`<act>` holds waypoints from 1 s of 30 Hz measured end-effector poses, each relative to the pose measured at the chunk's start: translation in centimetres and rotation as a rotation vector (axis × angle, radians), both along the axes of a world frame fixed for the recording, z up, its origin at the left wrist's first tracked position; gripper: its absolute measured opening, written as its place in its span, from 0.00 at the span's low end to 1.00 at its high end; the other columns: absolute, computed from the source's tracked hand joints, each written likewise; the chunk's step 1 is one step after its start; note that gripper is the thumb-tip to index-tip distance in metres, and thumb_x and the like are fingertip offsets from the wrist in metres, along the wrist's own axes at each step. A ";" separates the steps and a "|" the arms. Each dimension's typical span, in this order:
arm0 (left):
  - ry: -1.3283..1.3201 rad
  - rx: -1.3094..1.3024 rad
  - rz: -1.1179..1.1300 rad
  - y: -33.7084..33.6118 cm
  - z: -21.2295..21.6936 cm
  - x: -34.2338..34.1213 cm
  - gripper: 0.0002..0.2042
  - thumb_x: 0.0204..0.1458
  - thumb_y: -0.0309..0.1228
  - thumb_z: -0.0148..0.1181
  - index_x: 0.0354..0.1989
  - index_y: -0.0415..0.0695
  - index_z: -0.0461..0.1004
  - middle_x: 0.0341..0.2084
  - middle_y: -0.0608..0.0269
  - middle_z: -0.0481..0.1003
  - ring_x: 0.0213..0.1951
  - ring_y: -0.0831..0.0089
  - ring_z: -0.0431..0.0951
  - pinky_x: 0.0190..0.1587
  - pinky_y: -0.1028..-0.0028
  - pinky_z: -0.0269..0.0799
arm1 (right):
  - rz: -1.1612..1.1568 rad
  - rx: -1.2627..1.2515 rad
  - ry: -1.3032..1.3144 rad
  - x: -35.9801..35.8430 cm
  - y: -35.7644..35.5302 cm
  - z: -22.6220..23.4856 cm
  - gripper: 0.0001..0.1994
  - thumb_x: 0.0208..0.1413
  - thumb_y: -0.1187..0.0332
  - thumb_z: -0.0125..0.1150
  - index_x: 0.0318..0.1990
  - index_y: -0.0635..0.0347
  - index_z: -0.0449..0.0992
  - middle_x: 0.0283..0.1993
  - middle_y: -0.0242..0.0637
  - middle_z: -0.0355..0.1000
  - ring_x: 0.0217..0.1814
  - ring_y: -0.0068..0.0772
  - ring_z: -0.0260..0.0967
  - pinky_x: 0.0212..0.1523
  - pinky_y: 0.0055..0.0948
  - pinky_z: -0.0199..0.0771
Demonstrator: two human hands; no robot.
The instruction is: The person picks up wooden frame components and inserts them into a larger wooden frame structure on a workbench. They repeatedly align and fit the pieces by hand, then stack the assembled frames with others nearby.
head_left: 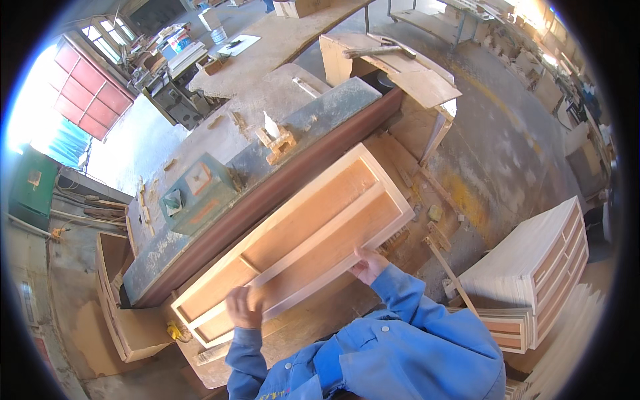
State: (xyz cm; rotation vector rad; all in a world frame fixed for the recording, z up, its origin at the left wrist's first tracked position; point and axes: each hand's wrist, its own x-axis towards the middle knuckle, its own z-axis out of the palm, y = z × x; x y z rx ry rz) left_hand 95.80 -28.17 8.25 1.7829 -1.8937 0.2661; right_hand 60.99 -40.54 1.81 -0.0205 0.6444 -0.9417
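A long wooden framed panel (318, 235) lies slantwise before me, with a pale rim, a lengthwise middle rail and a short crosspiece. My right hand (368, 266) grips its near edge, thumb on top and the other fingers partly hidden beneath. My left hand (245, 308) is at the near rail toward the panel's left end. Motion smears its fingers, so their hold is unclear. The far long side of the panel runs close along the brown belt (293, 179) of a long sanding machine; whether they touch cannot be made out. Under the panel is a wooden board (293, 333).
On the machine's green top (340, 107) stand a white bottle (271, 127) in a wooden holder and a green box (200, 193). Stacked wooden frames (527, 273) stand at my right, a carton (393, 63) at the far end. An open wooden box (123, 320) stands left.
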 end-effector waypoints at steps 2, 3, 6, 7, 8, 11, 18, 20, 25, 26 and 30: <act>-0.025 -0.066 0.129 -1.1 2.8 0.4 0.31 0.44 0.41 0.73 0.56 0.43 0.72 0.50 0.51 0.72 0.53 0.48 0.71 0.57 0.51 0.67 | 0.023 -0.036 -0.057 -0.7 0.7 -0.4 0.32 0.49 0.71 0.72 0.63 0.56 0.66 0.65 0.38 0.67 0.69 0.42 0.63 0.70 0.47 0.64; -0.006 -0.049 0.203 -1.6 4.1 0.5 0.32 0.45 0.44 0.72 0.58 0.42 0.71 0.52 0.50 0.71 0.55 0.47 0.69 0.59 0.49 0.65 | 0.055 -0.076 -0.114 -0.9 0.9 -0.6 0.34 0.48 0.70 0.73 0.64 0.57 0.65 0.66 0.38 0.67 0.70 0.42 0.61 0.71 0.47 0.62; -0.135 -0.033 0.137 -2.6 7.3 0.4 0.35 0.46 0.52 0.68 0.58 0.40 0.70 0.51 0.48 0.70 0.55 0.47 0.69 0.61 0.49 0.62 | 0.131 -0.297 -0.297 -1.4 1.1 -1.1 0.42 0.42 0.68 0.75 0.68 0.58 0.62 0.70 0.41 0.62 0.74 0.45 0.55 0.74 0.52 0.53; -0.163 -0.041 0.103 -2.7 7.9 0.2 0.35 0.46 0.52 0.68 0.57 0.40 0.71 0.50 0.49 0.71 0.54 0.47 0.69 0.60 0.50 0.63 | 0.168 -0.326 -0.327 -1.5 1.1 -1.1 0.42 0.42 0.67 0.74 0.68 0.58 0.62 0.71 0.42 0.62 0.74 0.46 0.55 0.74 0.52 0.53; -0.186 -0.051 0.070 -2.8 8.3 0.0 0.34 0.46 0.51 0.68 0.56 0.40 0.71 0.49 0.49 0.71 0.53 0.47 0.70 0.59 0.50 0.63 | 0.190 -0.357 -0.348 -1.8 1.2 -1.0 0.41 0.43 0.66 0.74 0.68 0.58 0.62 0.71 0.42 0.61 0.75 0.46 0.54 0.74 0.52 0.52; -0.161 -0.057 0.012 -2.7 8.8 -0.4 0.27 0.45 0.46 0.69 0.50 0.42 0.74 0.40 0.51 0.76 0.43 0.49 0.75 0.49 0.54 0.70 | 0.229 -0.349 -0.356 -2.4 1.6 -0.8 0.39 0.47 0.64 0.72 0.69 0.57 0.62 0.72 0.41 0.61 0.75 0.47 0.53 0.74 0.53 0.51; -0.094 -0.080 0.039 -2.8 10.4 1.6 0.21 0.40 0.36 0.69 0.45 0.43 0.77 0.33 0.53 0.77 0.35 0.51 0.78 0.40 0.57 0.73 | 0.325 -0.269 -0.333 -2.8 0.7 -1.0 0.35 0.56 0.60 0.66 0.70 0.57 0.61 0.72 0.41 0.61 0.77 0.50 0.51 0.74 0.54 0.48; -0.100 -0.132 0.106 -2.8 12.3 2.9 0.21 0.39 0.35 0.68 0.45 0.41 0.78 0.33 0.53 0.77 0.33 0.53 0.77 0.38 0.58 0.73 | 0.423 -0.485 -0.348 -2.2 -0.2 -0.6 0.34 0.59 0.59 0.63 0.70 0.58 0.59 0.70 0.42 0.64 0.76 0.51 0.53 0.74 0.52 0.50; 0.048 -0.473 0.392 -3.2 20.6 7.2 0.17 0.55 0.31 0.65 0.50 0.35 0.75 0.34 0.50 0.78 0.34 0.61 0.79 0.38 0.64 0.74 | 0.531 -0.409 -0.253 -0.2 -1.0 2.0 0.36 0.59 0.56 0.62 0.71 0.61 0.58 0.65 0.43 0.69 0.70 0.51 0.63 0.70 0.45 0.60; 0.025 -0.496 0.664 -3.3 22.8 8.0 0.18 0.58 0.33 0.64 0.51 0.33 0.74 0.39 0.47 0.79 0.38 0.61 0.79 0.43 0.64 0.74 | 0.535 -0.467 -0.323 -0.1 -0.6 2.6 0.35 0.59 0.56 0.63 0.70 0.61 0.59 0.64 0.42 0.69 0.68 0.48 0.66 0.69 0.44 0.63; 0.856 -0.545 0.253 -1.6 30.3 8.9 0.19 0.62 0.36 0.60 0.55 0.33 0.72 0.44 0.50 0.78 0.42 0.62 0.79 0.48 0.64 0.76 | 0.691 -0.673 -0.063 1.5 1.2 5.0 0.31 0.59 0.58 0.63 0.67 0.59 0.63 0.62 0.41 0.70 0.66 0.43 0.67 0.67 0.41 0.64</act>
